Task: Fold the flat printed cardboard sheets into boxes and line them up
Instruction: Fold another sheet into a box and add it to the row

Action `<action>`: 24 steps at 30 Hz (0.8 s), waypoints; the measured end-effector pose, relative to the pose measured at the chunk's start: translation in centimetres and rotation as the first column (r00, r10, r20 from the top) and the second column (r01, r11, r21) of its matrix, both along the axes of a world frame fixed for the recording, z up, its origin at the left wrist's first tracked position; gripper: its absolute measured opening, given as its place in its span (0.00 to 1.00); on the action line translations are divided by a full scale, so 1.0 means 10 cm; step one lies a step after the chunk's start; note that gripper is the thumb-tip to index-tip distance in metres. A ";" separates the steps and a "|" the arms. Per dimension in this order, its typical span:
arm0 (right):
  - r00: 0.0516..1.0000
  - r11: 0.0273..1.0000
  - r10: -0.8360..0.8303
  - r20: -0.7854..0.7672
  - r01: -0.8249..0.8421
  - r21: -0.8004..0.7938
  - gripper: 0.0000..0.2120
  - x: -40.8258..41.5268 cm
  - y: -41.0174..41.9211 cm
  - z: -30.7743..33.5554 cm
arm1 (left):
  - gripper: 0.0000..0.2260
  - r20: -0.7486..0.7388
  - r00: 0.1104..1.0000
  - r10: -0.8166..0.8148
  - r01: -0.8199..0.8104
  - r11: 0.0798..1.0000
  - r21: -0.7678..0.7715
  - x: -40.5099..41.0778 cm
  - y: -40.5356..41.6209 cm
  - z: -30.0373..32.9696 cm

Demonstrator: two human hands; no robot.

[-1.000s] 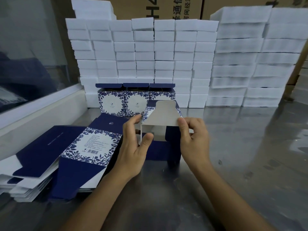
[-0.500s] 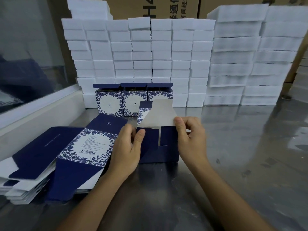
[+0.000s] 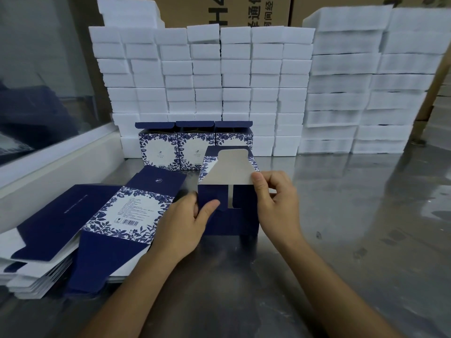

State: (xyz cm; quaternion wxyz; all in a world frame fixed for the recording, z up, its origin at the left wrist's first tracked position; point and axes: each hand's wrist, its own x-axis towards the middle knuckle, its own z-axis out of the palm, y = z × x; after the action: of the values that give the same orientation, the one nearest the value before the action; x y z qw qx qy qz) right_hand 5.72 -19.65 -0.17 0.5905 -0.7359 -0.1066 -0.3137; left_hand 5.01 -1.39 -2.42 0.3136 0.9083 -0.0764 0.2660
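Half-folded box (image 3: pixel 228 211) stands on the metal table (image 3: pixel 341 228), centre frame, dark blue side facing the camera. 2 small blue flaps are already folded in across its near face, a narrow gap between them. 1 large grey-backed flap (image 3: pixel 228 170) stands up above them, tilted slightly away.

Left hand (image 3: pixel 181 229) grips the box's left edge: thumb pressed on the left blue flap, fingers curled round the far side, fingertips blurred. Right hand (image 3: pixel 278 203) pinches the lower right corner of the grey flap between thumb and forefinger; the other fingers are loosely curled behind.

3 finished boxes (image 3: pixel 195 145) stand in a row just behind, touching side by side, blue floral fronts toward the camera, top lids raised. The half-folded box partly hides the rightmost one.

Stack of flat sheets (image 3: pixel 80 228) lies to the left on the table, fanned out, touching the left wrist. Top sheet shows a floral panel with a barcode.

White foam blocks (image 3: pixel 207 76) are piled in columns behind the row. Brown cartons (image 3: pixel 244 8) stand behind those.
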 end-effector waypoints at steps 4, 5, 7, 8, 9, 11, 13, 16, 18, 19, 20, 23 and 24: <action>1.000 1.000 0.002 -0.003 -0.002 -0.003 0.09 0.01 -0.01 -0.01 | 0.30 -0.053 0.999 0.010 -0.010 1.000 0.013 0.02 0.01 -0.02; 1.000 1.000 0.002 -0.004 -0.002 -0.009 0.09 0.01 0.00 -0.01 | 0.27 -0.042 0.999 0.011 -0.011 1.000 0.005 0.02 0.01 -0.02; 1.000 1.000 0.003 -0.005 -0.003 -0.011 0.09 0.01 0.00 -0.01 | 0.21 -0.022 0.999 0.026 -0.026 1.000 0.004 0.01 0.00 -0.02; 1.000 1.000 0.004 -0.005 -0.004 -0.010 0.09 0.01 0.00 -0.01 | 0.19 -0.021 0.999 0.034 -0.034 0.999 0.006 0.00 -0.01 -0.02; 1.000 1.000 0.004 -0.005 -0.004 -0.011 0.09 0.01 0.00 -0.01 | 0.18 -0.028 0.999 0.037 -0.037 0.999 0.008 0.00 -0.01 -0.01; 1.000 1.000 0.002 -0.003 -0.002 -0.011 0.09 0.01 0.00 -0.01 | 0.18 -0.063 0.998 0.025 -0.024 1.000 0.020 0.00 0.00 0.00; 1.000 1.000 0.000 0.001 0.000 -0.003 0.09 0.01 -0.01 0.00 | 0.16 -0.143 0.989 0.024 -0.012 0.996 0.088 0.01 0.02 0.00; 1.000 1.000 -0.001 0.002 0.001 -0.003 0.09 0.02 -0.01 0.00 | 0.18 -0.253 0.963 0.097 -0.033 0.969 0.245 0.00 0.00 -0.02; 1.000 1.000 0.002 0.001 -0.002 -0.004 0.09 0.02 0.00 0.00 | 0.19 -0.263 0.956 0.133 -0.061 0.962 0.265 0.01 0.00 -0.03; 1.000 1.000 0.004 -0.001 -0.004 -0.005 0.09 0.02 0.00 0.00 | 0.19 -0.259 0.955 0.145 -0.076 0.962 0.261 0.02 -0.01 -0.04; 1.000 1.000 0.006 -0.005 -0.006 -0.006 0.09 0.02 0.00 0.00 | 0.19 -0.255 0.954 0.157 -0.089 0.962 0.259 0.02 -0.01 -0.04; 1.000 1.000 0.008 -0.003 -0.008 -0.015 0.09 0.01 0.00 0.00 | 0.20 -0.246 0.950 0.190 -0.119 0.954 0.276 0.02 -0.02 -0.04; 1.000 1.000 0.009 -0.003 -0.009 -0.013 0.08 0.01 0.00 0.01 | 0.20 -0.245 0.949 0.197 -0.127 0.953 0.276 0.02 -0.02 -0.04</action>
State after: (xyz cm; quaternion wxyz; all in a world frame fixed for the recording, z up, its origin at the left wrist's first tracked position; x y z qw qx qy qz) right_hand 5.82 -19.70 -0.11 0.5872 -0.7397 -0.1113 -0.3093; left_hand 5.22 -1.59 -2.81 0.1776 0.9722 0.0086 0.1527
